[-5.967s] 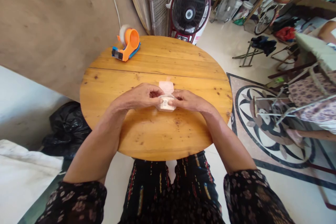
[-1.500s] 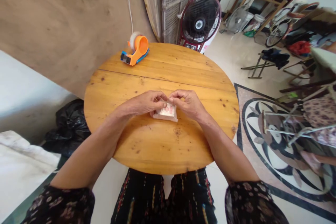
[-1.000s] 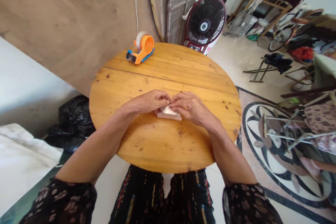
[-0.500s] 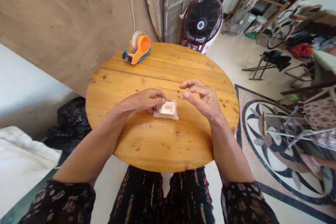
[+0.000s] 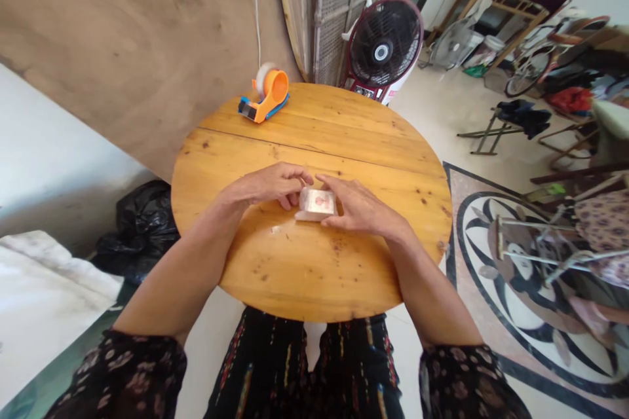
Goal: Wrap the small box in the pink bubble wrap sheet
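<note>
A small pale box (image 5: 320,201) with a reddish print on top, in loose clear wrapping, is near the middle of the round wooden table. My right hand (image 5: 361,206) grips its right end, with the thumb on the near side and the fingers on the far side. At the left end, the bent fingers of my left hand (image 5: 278,184) close on the wrapping. Some of its fingertips are hidden.
An orange and blue tape dispenser (image 5: 268,97) with a roll of tape stands at the table's (image 5: 304,262) far left edge, by a wooden panel. Behind the table is a dark red fan (image 5: 383,49). A black plastic bag (image 5: 140,222) lies left of the table.
My right hand has come left and down from the air beside the box and now grips its right end. My left hand stays at the left end. The view has shifted slightly.
</note>
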A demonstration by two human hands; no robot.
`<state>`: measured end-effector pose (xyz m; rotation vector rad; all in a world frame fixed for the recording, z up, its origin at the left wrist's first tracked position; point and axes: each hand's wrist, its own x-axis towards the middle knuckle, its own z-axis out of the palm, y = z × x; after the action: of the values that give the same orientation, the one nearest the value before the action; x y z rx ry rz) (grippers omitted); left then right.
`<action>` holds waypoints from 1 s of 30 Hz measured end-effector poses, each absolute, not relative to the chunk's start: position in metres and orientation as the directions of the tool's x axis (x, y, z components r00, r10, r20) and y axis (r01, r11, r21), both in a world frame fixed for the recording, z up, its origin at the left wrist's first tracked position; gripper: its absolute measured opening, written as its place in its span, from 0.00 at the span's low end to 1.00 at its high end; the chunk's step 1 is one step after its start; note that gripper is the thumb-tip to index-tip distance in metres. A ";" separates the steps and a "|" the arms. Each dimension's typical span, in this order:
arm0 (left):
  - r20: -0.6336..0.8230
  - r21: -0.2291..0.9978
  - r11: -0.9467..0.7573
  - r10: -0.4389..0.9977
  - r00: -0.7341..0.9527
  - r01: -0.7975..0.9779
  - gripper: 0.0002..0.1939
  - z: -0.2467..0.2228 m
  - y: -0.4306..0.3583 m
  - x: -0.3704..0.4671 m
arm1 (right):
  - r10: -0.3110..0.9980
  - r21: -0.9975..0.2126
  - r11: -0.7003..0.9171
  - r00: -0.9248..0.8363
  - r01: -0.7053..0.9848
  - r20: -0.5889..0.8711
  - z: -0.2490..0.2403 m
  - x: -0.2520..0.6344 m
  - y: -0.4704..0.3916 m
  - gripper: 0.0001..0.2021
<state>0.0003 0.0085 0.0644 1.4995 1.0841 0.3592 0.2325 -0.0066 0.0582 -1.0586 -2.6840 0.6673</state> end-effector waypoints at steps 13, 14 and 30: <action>-0.074 0.834 -0.227 0.857 0.510 0.503 0.35 0.054 0.010 0.005 | 0.817 -0.457 0.508 -0.577 0.730 -0.012 0.054 0.244 0.005 0.47; -0.033 0.813 -0.294 0.839 0.543 0.503 0.35 0.055 0.009 0.005 | 0.814 -0.463 0.511 -0.581 0.724 -0.009 0.054 0.247 0.005 0.49; 0.112 0.690 -0.527 0.755 0.646 0.497 0.38 0.043 0.011 0.009 | 0.839 -0.440 0.492 -0.543 0.751 0.012 0.058 0.247 0.003 0.39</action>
<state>0.0093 0.0108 0.0426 2.2360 0.9694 0.5359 0.2472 0.0035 0.0584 -1.3618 -2.5124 0.5741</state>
